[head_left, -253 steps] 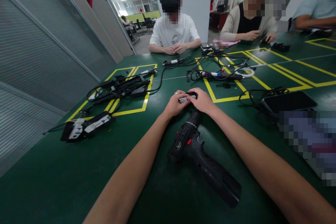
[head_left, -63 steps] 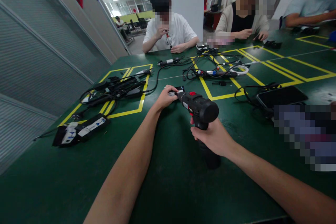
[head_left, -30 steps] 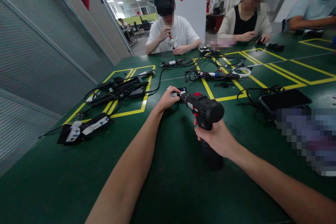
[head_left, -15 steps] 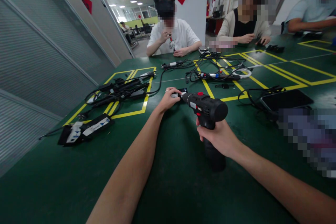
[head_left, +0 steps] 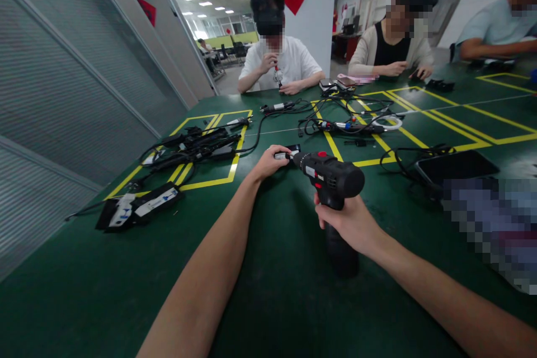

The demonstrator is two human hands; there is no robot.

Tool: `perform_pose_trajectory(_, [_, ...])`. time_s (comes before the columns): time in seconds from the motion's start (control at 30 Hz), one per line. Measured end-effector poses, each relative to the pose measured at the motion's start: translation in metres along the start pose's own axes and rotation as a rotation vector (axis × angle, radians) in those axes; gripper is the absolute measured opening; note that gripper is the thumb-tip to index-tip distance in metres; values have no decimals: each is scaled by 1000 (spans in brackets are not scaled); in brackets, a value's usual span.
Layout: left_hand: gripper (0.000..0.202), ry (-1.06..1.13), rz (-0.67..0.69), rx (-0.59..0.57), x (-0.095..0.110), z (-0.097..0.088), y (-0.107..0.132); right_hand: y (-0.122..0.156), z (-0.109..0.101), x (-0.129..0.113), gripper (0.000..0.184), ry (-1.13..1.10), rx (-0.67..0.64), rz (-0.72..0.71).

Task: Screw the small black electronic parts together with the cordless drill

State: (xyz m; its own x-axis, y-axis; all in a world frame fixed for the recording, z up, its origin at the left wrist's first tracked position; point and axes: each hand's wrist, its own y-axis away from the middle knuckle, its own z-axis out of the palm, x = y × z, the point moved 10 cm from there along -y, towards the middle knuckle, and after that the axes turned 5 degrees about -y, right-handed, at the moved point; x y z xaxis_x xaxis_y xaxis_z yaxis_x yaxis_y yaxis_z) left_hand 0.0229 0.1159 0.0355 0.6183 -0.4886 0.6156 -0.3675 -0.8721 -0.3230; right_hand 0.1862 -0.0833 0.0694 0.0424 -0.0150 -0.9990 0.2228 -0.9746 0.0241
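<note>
My right hand [head_left: 346, 218] is wrapped round the grip of a black cordless drill [head_left: 329, 173] with red buttons. The drill lies level above the green table, its chuck pointing away and to the left. At the chuck's end is a small dark piece with a light, whitish part [head_left: 283, 155], lying low at the table. My left hand [head_left: 269, 162] grips this piece from the left, fingers closed on it. The drill hides part of it, and whether the bit touches it I cannot tell.
Black cables and devices [head_left: 201, 148] lie inside yellow tape lines on the left, near a black box with white labels [head_left: 157, 201]. More cables [head_left: 348, 126] lie beyond the drill. A phone-like dark slab [head_left: 457, 166] rests at right. Several people sit across the green table [head_left: 126, 291].
The camera view has tilted up slightly, so the scene sits a little lower. Both hands and the drill keep nearly the same position relative to each other.
</note>
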Motion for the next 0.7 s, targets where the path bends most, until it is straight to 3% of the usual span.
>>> perform_pose_trajectory(0.7, [31, 0, 10, -5, 2, 0, 1, 1, 2, -1, 15, -12, -13, 8])
